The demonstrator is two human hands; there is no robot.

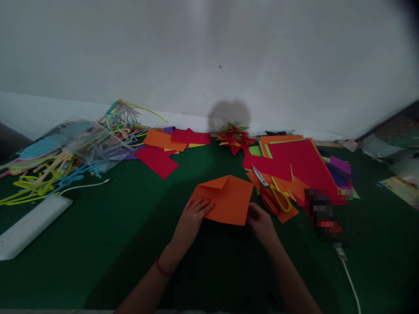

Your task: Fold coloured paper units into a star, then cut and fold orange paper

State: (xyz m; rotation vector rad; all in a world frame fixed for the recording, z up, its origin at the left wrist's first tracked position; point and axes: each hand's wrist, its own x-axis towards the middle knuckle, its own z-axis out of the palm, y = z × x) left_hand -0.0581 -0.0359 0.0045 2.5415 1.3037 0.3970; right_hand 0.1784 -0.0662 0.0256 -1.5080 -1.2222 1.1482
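A sheet of orange paper point(231, 200) lies on the green table in front of me, its upper left corner folded over into a flap. My left hand point(194, 216) rests on the sheet's left side, fingers stretched out flat. At the lower right edge my right hand point(260, 220) is closed, thumb and fingers meeting the paper's edge; the fingertips are partly hidden. Just beyond that hand lie scissors point(275, 196) with yellow and orange handles, on top of orange paper scraps.
Red sheets point(297, 163) are stacked at the right, near a blurred dark object with a cord point(350, 274). A spiky paper piece point(235, 138) stands by the wall. Cut papers point(157, 161), pipe cleaners point(72, 161) and a white power strip point(32, 224) lie left.
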